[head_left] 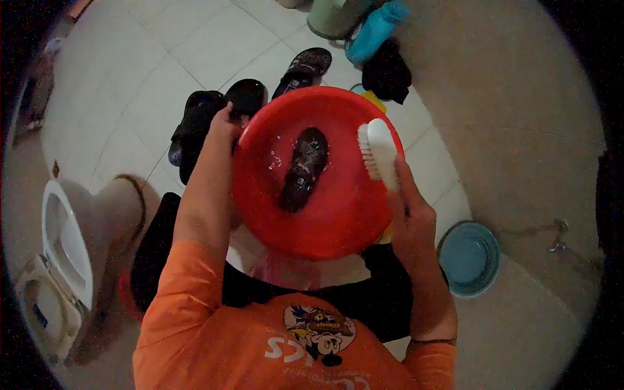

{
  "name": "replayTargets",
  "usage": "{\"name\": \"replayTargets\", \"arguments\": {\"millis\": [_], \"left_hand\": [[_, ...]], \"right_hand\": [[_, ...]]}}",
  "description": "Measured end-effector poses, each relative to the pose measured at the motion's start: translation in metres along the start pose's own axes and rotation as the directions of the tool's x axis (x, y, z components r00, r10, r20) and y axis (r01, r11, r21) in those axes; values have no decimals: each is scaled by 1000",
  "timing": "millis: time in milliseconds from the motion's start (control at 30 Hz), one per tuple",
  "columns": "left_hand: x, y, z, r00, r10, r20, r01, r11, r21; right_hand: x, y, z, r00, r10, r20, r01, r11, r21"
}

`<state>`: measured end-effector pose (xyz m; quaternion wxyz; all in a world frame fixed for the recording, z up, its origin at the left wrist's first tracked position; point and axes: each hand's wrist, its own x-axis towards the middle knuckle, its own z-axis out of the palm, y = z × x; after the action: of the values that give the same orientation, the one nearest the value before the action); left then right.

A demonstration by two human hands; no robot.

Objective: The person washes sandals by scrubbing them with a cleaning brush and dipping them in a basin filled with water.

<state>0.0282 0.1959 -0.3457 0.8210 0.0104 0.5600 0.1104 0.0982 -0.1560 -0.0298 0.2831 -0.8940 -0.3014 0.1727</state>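
Observation:
A white scrubbing brush (383, 146) is held in my right hand (413, 218), over the right side of a red basin (357, 224). Its pale bristles face left, toward the middle of the basin. Inside the basin, a dark patterned slipper (304, 172) lies in shallow water. My left hand (226, 123) is closed at the basin's upper left rim, right beside a black slipper (247, 96). Most of its fingers are hidden, so whether it grips the rim or that slipper is unclear.
Another patterned slipper (309, 65) and more black footwear (200, 120) lie on the tiles beyond the basin. A blue bowl (469, 258) stands at right, near a wall tap (558, 237). A toilet (68, 240) is at left. Top right are a green bucket (335, 18) and turquoise item (378, 31).

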Motion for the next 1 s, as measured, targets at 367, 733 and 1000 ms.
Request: {"name": "replayTargets", "arguments": {"millis": [367,733,1000], "left_hand": [[-92,7,47,904,427,15,-409,875,-257],[-297,-138,109,515,117,849,-13,992,-129],[-345,-181,102,535,45,844,2,998,-55]], "right_hand": [[7,3,5,991,-126,-45,127,992,16],[-26,-50,9,905,-365,-218,211,830,-516],[-44,-46,-17,843,-351,-407,34,791,-611]]}}
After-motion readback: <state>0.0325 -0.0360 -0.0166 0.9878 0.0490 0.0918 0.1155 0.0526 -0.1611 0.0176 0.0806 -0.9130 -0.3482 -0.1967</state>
